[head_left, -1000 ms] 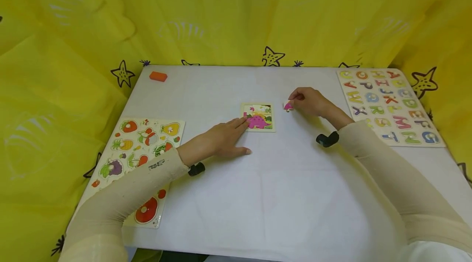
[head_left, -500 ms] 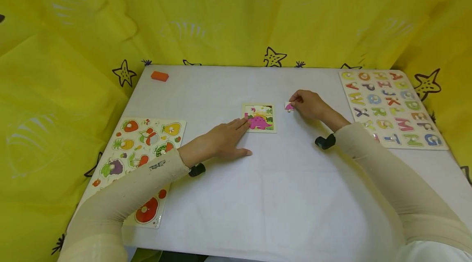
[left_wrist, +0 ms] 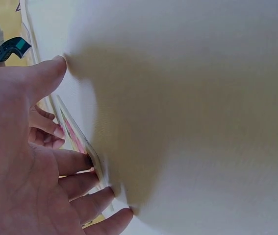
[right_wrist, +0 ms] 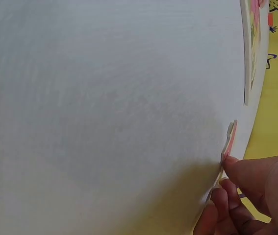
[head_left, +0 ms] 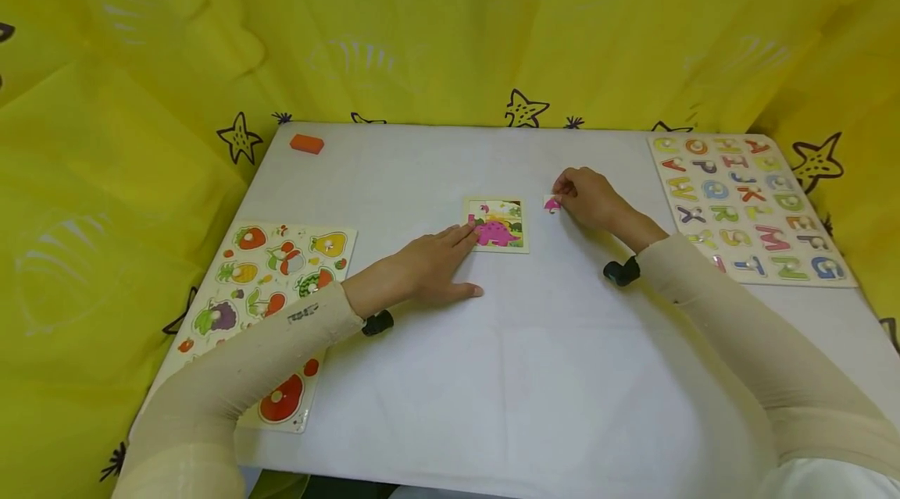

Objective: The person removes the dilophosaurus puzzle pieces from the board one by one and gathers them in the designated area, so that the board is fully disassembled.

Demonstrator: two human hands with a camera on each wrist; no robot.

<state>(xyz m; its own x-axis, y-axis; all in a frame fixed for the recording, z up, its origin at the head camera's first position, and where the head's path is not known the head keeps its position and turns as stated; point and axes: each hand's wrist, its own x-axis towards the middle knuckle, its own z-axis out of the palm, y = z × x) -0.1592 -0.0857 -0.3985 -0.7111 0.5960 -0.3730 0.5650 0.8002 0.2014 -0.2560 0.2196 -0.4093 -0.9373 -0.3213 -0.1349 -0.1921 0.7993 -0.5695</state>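
A small square dinosaur jigsaw puzzle (head_left: 501,233) in a pale frame lies mid-table, showing a pink dinosaur against green and yellow. My left hand (head_left: 434,269) lies flat with fingers extended, the fingertips on the puzzle's left side and the thumb spread toward me. To the right of the puzzle, my right hand (head_left: 589,198) pinches a pink-and-white puzzle piece (head_left: 551,204) between thumb and fingers. In the right wrist view the puzzle piece (right_wrist: 230,139) is seen edge-on, low over or on the tabletop, apart from the frame. My left fingers cover part of the puzzle's left edge.
A fruit peg board (head_left: 330,265) lies on the left, partly under my left forearm. An alphabet board (head_left: 759,210) lies at the right, its lower left corner behind my right sleeve. An orange block (head_left: 306,144) sits at the back left. Yellow curtain (head_left: 450,30) surrounds the white table.
The right hand keeps its pinch on the puzzle piece, whose angle shifts slightly. The left hand stays at the puzzle. The whole view drifts slightly.
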